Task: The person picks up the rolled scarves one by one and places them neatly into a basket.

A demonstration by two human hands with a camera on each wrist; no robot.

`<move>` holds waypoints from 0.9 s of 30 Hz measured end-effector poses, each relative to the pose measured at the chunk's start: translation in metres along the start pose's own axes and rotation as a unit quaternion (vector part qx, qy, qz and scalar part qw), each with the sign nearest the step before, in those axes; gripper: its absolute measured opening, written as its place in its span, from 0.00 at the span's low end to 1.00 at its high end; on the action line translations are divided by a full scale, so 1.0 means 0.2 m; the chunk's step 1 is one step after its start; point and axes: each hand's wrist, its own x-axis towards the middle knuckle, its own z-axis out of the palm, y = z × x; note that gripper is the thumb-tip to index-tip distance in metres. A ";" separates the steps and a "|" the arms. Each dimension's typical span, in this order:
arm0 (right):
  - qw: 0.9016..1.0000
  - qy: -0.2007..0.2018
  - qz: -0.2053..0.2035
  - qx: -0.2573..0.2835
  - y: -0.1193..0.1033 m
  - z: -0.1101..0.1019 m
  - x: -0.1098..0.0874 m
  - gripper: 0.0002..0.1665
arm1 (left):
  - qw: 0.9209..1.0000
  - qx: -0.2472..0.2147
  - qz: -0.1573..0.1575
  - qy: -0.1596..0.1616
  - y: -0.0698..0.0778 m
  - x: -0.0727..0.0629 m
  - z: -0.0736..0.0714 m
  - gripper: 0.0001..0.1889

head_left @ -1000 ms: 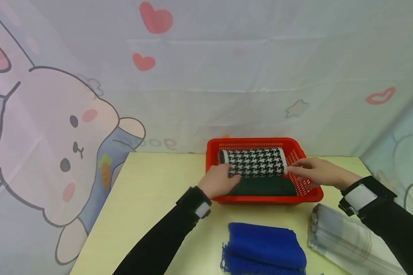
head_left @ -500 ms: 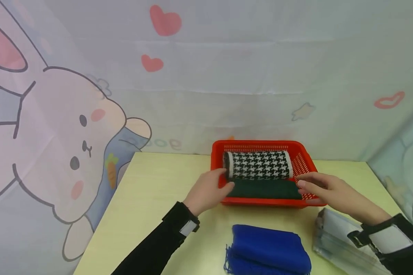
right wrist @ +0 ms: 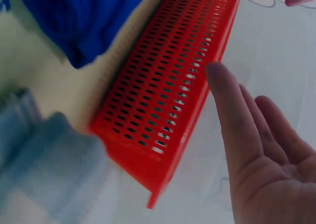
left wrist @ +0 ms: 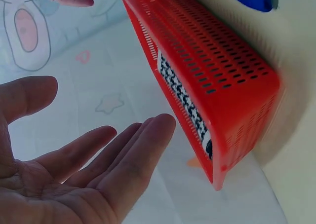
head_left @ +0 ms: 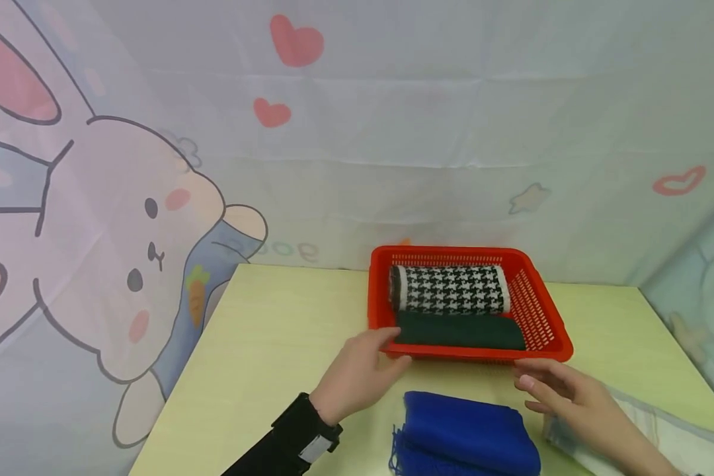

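In the head view my left hand [head_left: 359, 371] hovers by the front left corner of a red plastic basket [head_left: 552, 311], fingers loosely extended and holding nothing. My right hand [head_left: 577, 404], also holding nothing, hangs in front of the basket's right corner with relaxed fingers. Inside the basket lie a rolled black-and-white houndstooth cloth [head_left: 452, 289] at the back and a dark green rolled cloth [head_left: 461, 330] along the front. A folded blue fringed scarf [head_left: 467, 433] lies on the table between the hands. Through the left wrist view the left palm [left wrist: 54, 194] shows with fingers spread.
A pale checked folded cloth [head_left: 660, 423] lies at the right, partly behind my right hand and forearm. The pale yellow table [head_left: 297, 317] runs back to a fabric backdrop printed with a rabbit [head_left: 143, 264] and hearts.
Both hands have let go of the houndstooth roll and drawn back toward me out of the basket. The roll stays in the basket behind the green cloth. The head view has shifted slightly.
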 end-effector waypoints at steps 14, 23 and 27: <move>0.987 0.088 0.123 -0.048 0.29 0.15 -0.09 0.48 | 0.998 -0.027 -0.057 -0.008 -0.15 -0.12 0.23 0.29; 0.984 0.089 0.149 -0.030 0.43 0.21 -0.08 0.51 | 0.994 -0.044 -0.099 0.001 -0.21 -0.11 0.35 0.34; 0.985 0.074 0.154 -0.020 0.46 0.22 -0.06 0.54 | 0.994 -0.032 -0.106 0.010 -0.20 -0.10 0.38 0.35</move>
